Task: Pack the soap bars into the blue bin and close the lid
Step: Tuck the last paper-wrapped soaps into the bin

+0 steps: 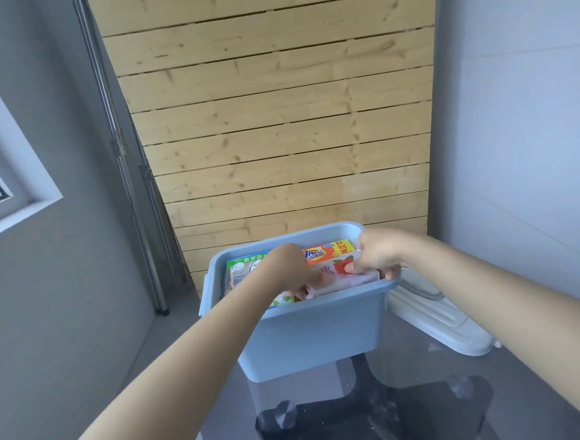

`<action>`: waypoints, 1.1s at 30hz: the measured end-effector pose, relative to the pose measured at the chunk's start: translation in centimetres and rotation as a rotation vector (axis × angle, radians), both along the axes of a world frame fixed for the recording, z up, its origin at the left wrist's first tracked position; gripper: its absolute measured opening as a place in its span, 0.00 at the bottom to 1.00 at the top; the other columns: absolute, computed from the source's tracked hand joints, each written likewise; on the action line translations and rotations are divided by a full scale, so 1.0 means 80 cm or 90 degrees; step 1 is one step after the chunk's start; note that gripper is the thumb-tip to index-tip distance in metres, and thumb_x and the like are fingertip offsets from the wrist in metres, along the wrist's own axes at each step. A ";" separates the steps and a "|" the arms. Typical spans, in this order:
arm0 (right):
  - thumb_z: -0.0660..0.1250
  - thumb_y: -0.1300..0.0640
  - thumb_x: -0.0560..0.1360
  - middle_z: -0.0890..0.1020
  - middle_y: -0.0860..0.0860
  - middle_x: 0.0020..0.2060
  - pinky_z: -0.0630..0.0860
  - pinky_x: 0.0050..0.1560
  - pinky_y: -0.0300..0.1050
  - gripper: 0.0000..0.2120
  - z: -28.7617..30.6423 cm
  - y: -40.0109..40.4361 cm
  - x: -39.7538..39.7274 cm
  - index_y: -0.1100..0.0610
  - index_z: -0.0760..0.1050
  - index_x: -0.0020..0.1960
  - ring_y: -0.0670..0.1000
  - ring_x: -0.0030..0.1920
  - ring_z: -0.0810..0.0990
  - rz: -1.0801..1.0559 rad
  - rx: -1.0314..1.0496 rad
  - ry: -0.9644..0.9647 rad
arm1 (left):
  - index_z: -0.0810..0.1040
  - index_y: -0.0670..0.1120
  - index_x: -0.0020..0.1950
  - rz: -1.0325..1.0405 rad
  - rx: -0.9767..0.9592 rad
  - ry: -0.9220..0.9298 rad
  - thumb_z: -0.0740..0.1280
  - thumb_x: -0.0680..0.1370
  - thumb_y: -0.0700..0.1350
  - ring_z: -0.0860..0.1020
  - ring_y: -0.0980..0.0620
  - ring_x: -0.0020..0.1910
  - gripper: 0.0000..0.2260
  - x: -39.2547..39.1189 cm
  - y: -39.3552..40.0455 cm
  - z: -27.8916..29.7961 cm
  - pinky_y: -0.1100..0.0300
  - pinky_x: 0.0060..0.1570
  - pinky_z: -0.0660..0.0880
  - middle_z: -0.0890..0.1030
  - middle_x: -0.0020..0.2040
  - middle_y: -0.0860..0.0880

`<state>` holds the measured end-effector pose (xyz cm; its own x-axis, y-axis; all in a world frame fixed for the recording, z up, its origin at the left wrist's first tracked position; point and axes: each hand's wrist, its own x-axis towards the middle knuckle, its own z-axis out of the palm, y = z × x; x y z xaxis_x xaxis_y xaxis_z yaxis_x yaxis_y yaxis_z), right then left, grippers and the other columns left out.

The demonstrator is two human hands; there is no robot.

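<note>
While both arms reach forward over the blue bin (pixel 310 335), the left hand (pixel 290 269) and right hand (pixel 378 255) pinch a pink soap pack (pixel 333 277) inside it; the white lid (pixel 439 319) lies beside the bin on glass.

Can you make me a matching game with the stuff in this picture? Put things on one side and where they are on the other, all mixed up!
Things:
1. pale blue plastic bin
2. white plastic lid
3. orange soap pack
4. pink wrapped soap pack

Places:
A. lying on the table to the right of the bin
B. held by both hands at the near side of the bin
C. standing open on the dark glass table
D. at the far side inside the bin

Pairs: 1-C, 2-A, 3-D, 4-B
</note>
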<state>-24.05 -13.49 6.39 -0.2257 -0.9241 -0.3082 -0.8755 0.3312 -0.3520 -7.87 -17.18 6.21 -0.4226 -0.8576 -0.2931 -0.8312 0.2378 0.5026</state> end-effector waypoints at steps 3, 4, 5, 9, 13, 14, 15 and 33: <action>0.67 0.44 0.73 0.72 0.49 0.15 0.63 0.28 0.39 0.20 0.002 -0.003 0.005 0.58 0.71 0.31 0.50 0.24 0.71 0.019 0.022 0.090 | 0.74 0.45 0.33 -0.005 -0.107 -0.073 0.70 0.70 0.55 0.71 0.50 0.31 0.15 -0.003 -0.008 -0.003 0.61 0.33 0.67 0.75 0.30 0.50; 0.68 0.42 0.71 0.75 0.49 0.19 0.63 0.29 0.39 0.18 0.003 -0.004 0.006 0.56 0.75 0.35 0.50 0.27 0.73 0.022 0.015 0.116 | 0.78 0.46 0.36 -0.008 -0.147 -0.078 0.70 0.70 0.55 0.71 0.50 0.33 0.13 -0.003 -0.013 -0.004 0.61 0.33 0.67 0.75 0.32 0.50; 0.68 0.39 0.69 0.79 0.48 0.25 0.63 0.30 0.38 0.17 0.005 -0.005 0.006 0.53 0.79 0.41 0.50 0.32 0.76 0.028 -0.001 0.146 | 0.82 0.48 0.42 -0.009 -0.161 -0.050 0.71 0.70 0.54 0.72 0.50 0.35 0.10 -0.001 -0.016 -0.006 0.61 0.35 0.68 0.77 0.36 0.50; 0.67 0.37 0.69 0.80 0.47 0.52 0.64 0.46 0.42 0.20 -0.007 -0.009 -0.008 0.39 0.77 0.59 0.51 0.55 0.69 0.114 -0.107 0.176 | 0.84 0.52 0.55 -0.001 -0.063 0.149 0.75 0.69 0.50 0.72 0.59 0.30 0.14 0.004 -0.019 -0.021 0.72 0.27 0.66 0.80 0.36 0.55; 0.64 0.35 0.69 0.75 0.51 0.57 0.57 0.57 0.43 0.14 -0.030 -0.013 -0.027 0.28 0.73 0.55 0.50 0.59 0.60 0.119 -0.115 0.029 | 0.83 0.52 0.56 0.013 -0.039 0.193 0.74 0.71 0.50 0.69 0.61 0.29 0.14 0.003 -0.023 -0.027 0.76 0.21 0.62 0.77 0.34 0.59; 0.64 0.34 0.68 0.75 0.51 0.57 0.57 0.59 0.44 0.13 -0.033 -0.014 -0.029 0.27 0.73 0.53 0.52 0.61 0.60 0.116 -0.118 0.033 | 0.83 0.53 0.56 0.016 -0.034 0.200 0.74 0.71 0.50 0.69 0.61 0.29 0.14 0.004 -0.022 -0.028 0.75 0.20 0.62 0.77 0.33 0.60; 0.64 0.34 0.69 0.75 0.51 0.57 0.57 0.59 0.44 0.14 -0.034 -0.013 -0.028 0.28 0.73 0.55 0.53 0.62 0.61 0.123 -0.121 0.041 | 0.83 0.53 0.56 0.013 -0.029 0.200 0.74 0.71 0.50 0.69 0.61 0.30 0.13 0.005 -0.020 -0.029 0.74 0.21 0.63 0.76 0.32 0.61; 0.69 0.56 0.73 0.83 0.47 0.47 0.67 0.44 0.28 0.07 -0.085 0.147 -0.071 0.51 0.82 0.50 0.49 0.50 0.77 -0.148 -0.485 -0.212 | 0.83 0.45 0.53 -0.106 -0.379 0.420 0.63 0.76 0.46 0.75 0.51 0.47 0.11 -0.062 0.118 -0.061 0.59 0.52 0.70 0.81 0.44 0.48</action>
<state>-29.72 -1.71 -0.41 -0.4420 -0.8478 0.2931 -0.6269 0.0582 -0.7769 -12.84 -7.71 1.34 -0.4805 -0.7025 0.5250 -0.3493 0.7024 0.6201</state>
